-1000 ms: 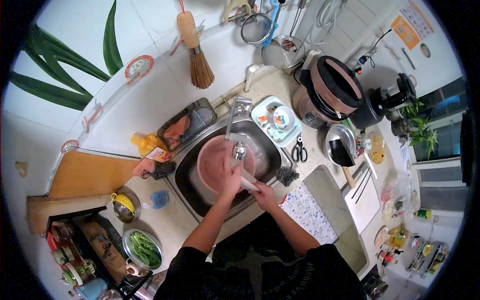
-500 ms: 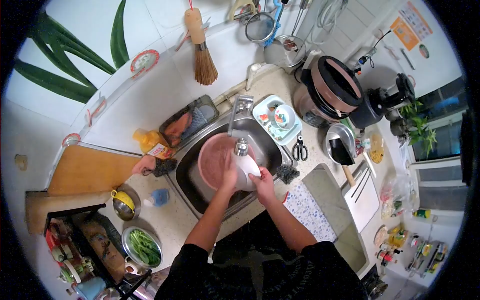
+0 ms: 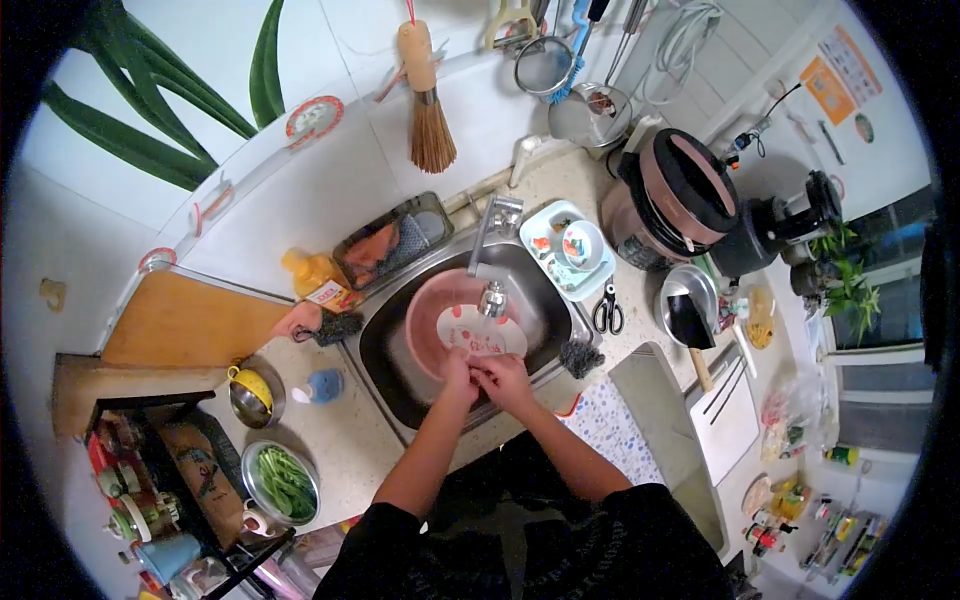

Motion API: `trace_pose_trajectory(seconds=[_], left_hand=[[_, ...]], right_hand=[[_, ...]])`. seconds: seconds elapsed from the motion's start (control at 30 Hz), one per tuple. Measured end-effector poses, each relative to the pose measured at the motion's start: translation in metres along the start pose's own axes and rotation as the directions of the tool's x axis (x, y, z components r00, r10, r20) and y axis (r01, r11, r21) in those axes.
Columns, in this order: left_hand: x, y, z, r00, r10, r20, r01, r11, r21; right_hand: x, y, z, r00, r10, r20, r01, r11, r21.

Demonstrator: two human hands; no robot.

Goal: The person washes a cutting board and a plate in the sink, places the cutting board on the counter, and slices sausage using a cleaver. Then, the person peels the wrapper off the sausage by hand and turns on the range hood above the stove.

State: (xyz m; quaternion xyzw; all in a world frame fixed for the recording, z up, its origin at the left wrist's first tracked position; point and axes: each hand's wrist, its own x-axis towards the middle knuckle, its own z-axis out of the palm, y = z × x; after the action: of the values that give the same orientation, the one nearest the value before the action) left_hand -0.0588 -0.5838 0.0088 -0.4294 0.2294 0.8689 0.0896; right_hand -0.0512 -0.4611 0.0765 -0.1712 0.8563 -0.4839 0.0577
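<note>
As I watch remotely, left hand (image 3: 459, 375) and right hand (image 3: 507, 380) grip the plate (image 3: 480, 338) by its near rim. Sits just beyond fingers (image 3: 490, 367), below tap (image 3: 492, 299). If slick, could slip into basin (image 3: 424, 330).

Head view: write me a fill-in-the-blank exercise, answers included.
The left hand and right hand touch a red-marked ____ oval plate.
The round plastic basin in the silver metal sink is ____.
In the picture, black-handled metal scissors lie to the sink's ____.
The round silver bowl holds ____ leafy vegetables.

white; pink; right; green
</note>
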Motion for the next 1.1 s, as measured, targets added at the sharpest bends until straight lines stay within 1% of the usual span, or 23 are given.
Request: trace_pose_trajectory(seconds=[0.07,0.1,0.2,0.3,0.33,0.37,0.4,0.5,0.6,0.7,0.8,0.83,0.87,0.9,0.93,1.0,1.03,1.07,1.1], left_hand=[[-0.018,0.006,0.003,1.000,-0.009,0.009,0.009,1.000,-0.023],[-0.028,0.009,0.004,0.999,0.010,0.052,-0.011,1.000,0.019],[-0.058,0.017,0.020,0.996,0.043,0.077,-0.054,0.986,0.155],[-0.087,0.030,0.045,0.998,0.060,-0.007,-0.057,0.980,0.191],[-0.091,0.032,0.047,0.998,0.062,0.001,-0.061,0.980,0.188],[-0.095,0.033,0.048,0.998,0.064,0.009,-0.065,0.980,0.186],[-0.097,0.034,0.048,0.998,0.067,0.018,-0.069,0.981,0.183],[-0.090,0.031,0.040,0.998,-0.006,0.056,0.002,0.996,0.088],[-0.074,0.025,0.034,0.996,0.044,0.080,-0.052,0.994,0.101],[-0.063,0.026,0.043,0.991,0.132,0.037,-0.134,0.988,0.073],[-0.074,0.040,0.062,0.988,0.146,0.052,-0.149,0.987,0.056],[-0.071,0.038,0.059,0.989,0.145,0.002,-0.145,0.988,0.052],[-0.066,0.035,0.053,0.989,0.143,-0.048,-0.141,0.989,0.047],[-0.061,0.031,0.044,0.985,0.141,-0.101,-0.137,0.990,0.043],[-0.054,0.028,0.031,0.991,0.108,-0.076,-0.105,0.994,0.040],[-0.044,0.024,0.008,0.999,0.043,-0.031,-0.042,0.998,0.037],[-0.050,0.024,0.012,0.996,0.087,-0.025,-0.086,0.995,0.043],[-0.063,0.024,0.020,0.991,0.130,-0.020,-0.129,0.990,0.050],[-0.076,0.025,0.028,0.985,0.174,-0.016,-0.173,0.983,0.055]], right_hand=[[-0.002,-0.001,-0.021,0.994,-0.112,0.012,0.112,0.972,-0.208],[-0.003,-0.001,-0.031,0.986,-0.164,0.026,0.164,0.937,-0.309],[-0.001,0.011,-0.047,0.975,-0.221,-0.032,0.198,0.922,-0.332],[0.011,0.019,-0.056,0.999,0.036,0.006,-0.035,0.989,-0.144],[0.019,0.015,-0.054,0.992,0.121,-0.036,-0.115,0.984,0.136],[0.027,0.010,-0.048,0.975,0.214,-0.050,-0.176,0.896,0.407],[0.036,0.003,-0.043,0.951,0.307,-0.037,-0.212,0.734,0.645],[0.056,0.003,-0.026,0.928,0.371,-0.039,-0.246,0.687,0.683],[0.061,0.004,-0.019,0.928,0.372,-0.005,-0.300,0.756,0.582],[0.063,0.014,-0.020,0.968,0.243,-0.060,-0.179,0.837,0.516],[0.071,0.037,-0.047,0.987,0.159,0.010,-0.145,0.870,0.471],[0.082,0.035,-0.057,0.990,0.128,-0.054,-0.088,0.875,0.476],[0.096,0.037,-0.075,0.997,0.045,-0.064,-0.044,0.999,0.020],[0.110,0.032,-0.083,0.993,-0.080,-0.091,0.063,0.982,-0.178],[0.126,0.030,-0.089,0.973,-0.210,-0.093,0.162,0.915,-0.369],[0.159,0.040,-0.083,0.972,-0.223,0.075,0.231,0.838,-0.495],[0.177,0.045,-0.079,0.962,-0.220,0.159,0.272,0.791,-0.548],[0.195,0.047,-0.073,0.953,-0.116,0.282,0.267,0.760,-0.593],[0.214,0.047,-0.066,0.920,-0.003,0.393,0.273,0.723,-0.634]])
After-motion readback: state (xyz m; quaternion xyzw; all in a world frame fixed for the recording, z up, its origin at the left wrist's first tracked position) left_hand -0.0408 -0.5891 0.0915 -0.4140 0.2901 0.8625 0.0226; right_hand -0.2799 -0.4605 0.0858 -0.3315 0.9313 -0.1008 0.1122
